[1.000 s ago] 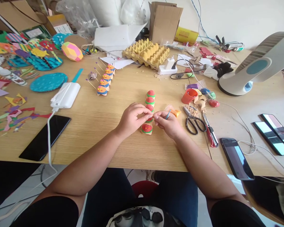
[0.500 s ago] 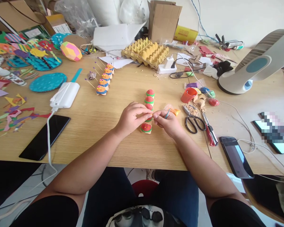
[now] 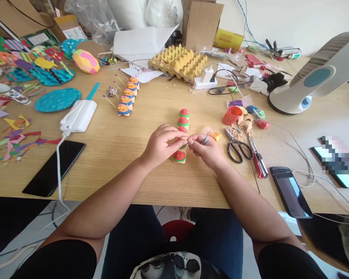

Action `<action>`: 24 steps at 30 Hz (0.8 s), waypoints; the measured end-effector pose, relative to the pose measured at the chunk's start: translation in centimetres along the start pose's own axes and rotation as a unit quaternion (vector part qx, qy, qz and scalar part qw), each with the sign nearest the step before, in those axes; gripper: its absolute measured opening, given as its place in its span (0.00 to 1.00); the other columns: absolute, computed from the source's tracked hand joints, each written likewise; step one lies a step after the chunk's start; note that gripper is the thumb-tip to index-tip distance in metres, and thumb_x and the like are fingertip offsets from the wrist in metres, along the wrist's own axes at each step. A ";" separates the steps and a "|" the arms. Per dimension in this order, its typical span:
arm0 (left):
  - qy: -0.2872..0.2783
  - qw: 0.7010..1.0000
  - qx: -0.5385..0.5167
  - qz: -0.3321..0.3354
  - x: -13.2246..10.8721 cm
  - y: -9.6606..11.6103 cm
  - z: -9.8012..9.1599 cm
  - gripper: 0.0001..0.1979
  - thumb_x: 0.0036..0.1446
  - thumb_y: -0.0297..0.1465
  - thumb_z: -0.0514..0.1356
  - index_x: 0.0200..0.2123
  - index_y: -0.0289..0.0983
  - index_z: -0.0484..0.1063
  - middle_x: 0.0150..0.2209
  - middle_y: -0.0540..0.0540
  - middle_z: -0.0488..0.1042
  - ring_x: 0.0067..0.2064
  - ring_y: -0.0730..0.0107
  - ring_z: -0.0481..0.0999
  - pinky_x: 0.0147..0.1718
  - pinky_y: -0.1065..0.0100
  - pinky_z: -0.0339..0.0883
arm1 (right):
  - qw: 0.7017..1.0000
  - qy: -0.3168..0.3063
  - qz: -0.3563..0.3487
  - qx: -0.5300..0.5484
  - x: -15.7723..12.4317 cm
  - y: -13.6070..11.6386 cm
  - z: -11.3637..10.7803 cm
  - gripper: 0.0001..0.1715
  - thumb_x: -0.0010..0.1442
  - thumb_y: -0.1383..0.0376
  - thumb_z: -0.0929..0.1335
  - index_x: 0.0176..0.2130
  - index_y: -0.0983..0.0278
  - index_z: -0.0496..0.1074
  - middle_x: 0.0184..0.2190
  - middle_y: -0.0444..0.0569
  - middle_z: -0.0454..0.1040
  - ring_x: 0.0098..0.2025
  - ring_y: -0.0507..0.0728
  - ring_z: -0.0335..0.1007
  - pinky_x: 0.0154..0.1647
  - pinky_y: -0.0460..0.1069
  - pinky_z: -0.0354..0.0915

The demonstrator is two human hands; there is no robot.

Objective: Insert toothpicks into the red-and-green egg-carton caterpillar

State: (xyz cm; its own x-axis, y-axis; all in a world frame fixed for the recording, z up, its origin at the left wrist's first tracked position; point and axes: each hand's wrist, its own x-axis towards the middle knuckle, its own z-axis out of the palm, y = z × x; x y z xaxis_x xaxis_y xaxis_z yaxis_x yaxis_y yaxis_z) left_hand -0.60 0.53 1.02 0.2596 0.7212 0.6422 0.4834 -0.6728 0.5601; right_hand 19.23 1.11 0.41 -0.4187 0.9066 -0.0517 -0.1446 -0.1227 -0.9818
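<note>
Red-and-green egg-carton caterpillar [image 3: 184, 121] on tabletop [image 3: 159, 190], partly hidden by left hand [image 3: 163, 145], fingertips pinched, contents too small to tell; right hand [image 3: 206, 150] gripping blue tool [image 3: 206, 138]; clear bag [image 3: 207, 131] holding orange clay [image 3: 216, 136]

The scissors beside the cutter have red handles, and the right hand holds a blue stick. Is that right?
Not quite. The head view shows the scissors have black handles, not red. They do lie beside the cutter, and the right hand holds a blue stick.

Scissors [image 3: 235, 142], coloured scraps [image 3: 11, 145] and a cutter [image 3: 258, 159] show a craft workroom.
</note>
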 end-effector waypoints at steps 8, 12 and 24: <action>0.004 1.000 0.006 -0.007 0.0 0.0 0.0 0.07 0.64 0.36 0.65 0.35 0.42 0.82 0.34 0.49 0.82 0.39 0.67 0.77 0.43 0.62 0.70 | 1.000 0.003 -0.001 -0.018 -0.1 -0.1 0.0 0.27 0.53 0.44 0.77 0.30 0.65 0.75 0.21 0.42 0.69 0.21 0.46 0.52 0.22 0.46 0.46; 0.005 1.000 0.004 -0.011 0.0 0.1 0.0 0.07 0.64 0.36 0.65 0.35 0.42 0.82 0.35 0.49 0.82 0.39 0.66 0.77 0.44 0.62 0.70 | 0.999 -0.002 -0.007 -0.037 -0.1 -0.2 0.1 0.28 0.54 0.43 0.76 0.28 0.65 0.74 0.20 0.42 0.67 0.21 0.47 0.51 0.22 0.46 0.46; -0.001 1.000 0.009 -0.017 0.0 0.2 -0.1 0.04 0.63 0.34 0.66 0.38 0.43 0.82 0.37 0.48 0.82 0.41 0.65 0.78 0.46 0.61 0.71 | 0.999 0.005 -0.007 -0.039 -0.1 -0.3 0.0 0.28 0.55 0.43 0.75 0.27 0.65 0.73 0.21 0.42 0.68 0.21 0.47 0.52 0.22 0.47 0.47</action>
State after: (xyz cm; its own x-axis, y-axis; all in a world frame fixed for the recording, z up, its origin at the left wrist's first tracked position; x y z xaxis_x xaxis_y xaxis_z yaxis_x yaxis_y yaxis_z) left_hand -0.57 0.33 1.19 0.2442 0.7445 0.6214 0.5077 -0.6441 0.5722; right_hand 19.34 1.05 0.71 -0.4086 0.9119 -0.0392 -0.0802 -0.0787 -0.9937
